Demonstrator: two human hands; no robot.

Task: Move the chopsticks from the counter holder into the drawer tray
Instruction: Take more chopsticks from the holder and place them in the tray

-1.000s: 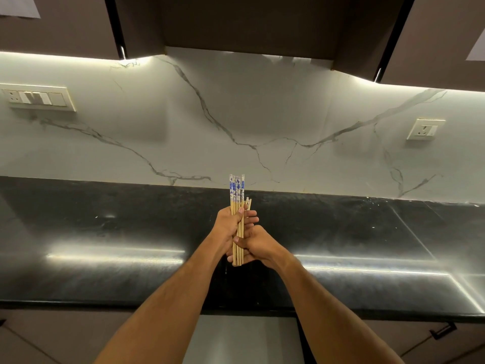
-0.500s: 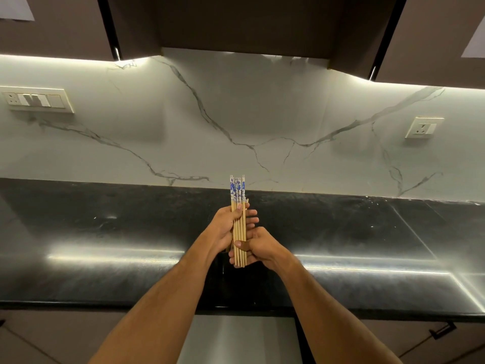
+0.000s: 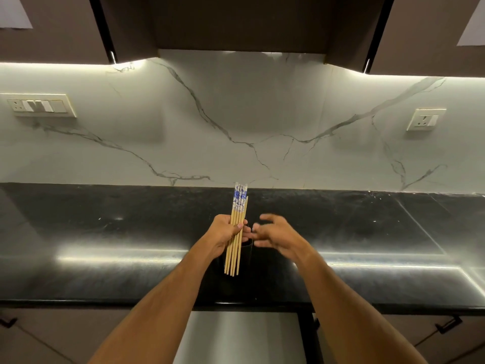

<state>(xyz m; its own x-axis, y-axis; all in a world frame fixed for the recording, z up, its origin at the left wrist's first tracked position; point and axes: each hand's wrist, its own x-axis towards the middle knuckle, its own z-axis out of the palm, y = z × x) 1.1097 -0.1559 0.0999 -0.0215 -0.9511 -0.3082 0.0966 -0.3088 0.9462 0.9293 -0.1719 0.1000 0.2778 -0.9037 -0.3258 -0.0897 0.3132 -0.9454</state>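
Black counter [image 3: 105,232] lies bare either side. Your left hand [image 3: 223,233] grips the chopsticks [image 3: 237,224] upright; your right hand [image 3: 275,233], fingers spread, holds nothing.

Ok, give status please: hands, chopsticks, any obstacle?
Left hand grips chopsticks, upright above dark holder. Right hand open, blurred, beside them. No drawer tray visible.

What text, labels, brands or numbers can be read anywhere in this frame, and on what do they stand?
None can be read.
chopsticks: blue and white pattern at the top ends, no legible characters.
switch panel: no readable marking.
wall socket: no readable marking.
pale sheets on the upper cabinets: no print visible.
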